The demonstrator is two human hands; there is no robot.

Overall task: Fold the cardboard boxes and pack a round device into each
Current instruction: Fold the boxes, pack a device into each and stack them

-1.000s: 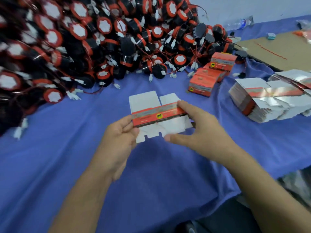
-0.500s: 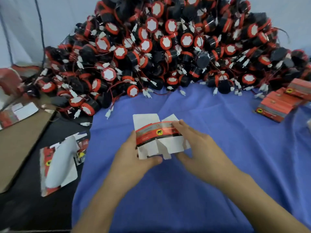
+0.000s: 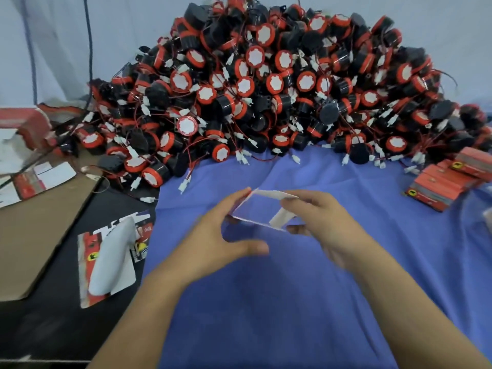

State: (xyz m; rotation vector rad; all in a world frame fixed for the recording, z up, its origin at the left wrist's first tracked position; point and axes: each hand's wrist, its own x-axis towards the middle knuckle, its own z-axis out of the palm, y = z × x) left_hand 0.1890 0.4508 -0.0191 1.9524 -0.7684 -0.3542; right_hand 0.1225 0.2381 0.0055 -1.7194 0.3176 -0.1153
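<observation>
Two box edges held (left hand, right hand).

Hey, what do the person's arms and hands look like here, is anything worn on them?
Both arms are bare as far as the picture reaches: the left forearm and right forearm show no sleeve or cuff. The left hand and right hand have no gloves, and no ring, watch or wristband is visible. Motion blur softens the fingers, so fine details cannot be told.
</observation>
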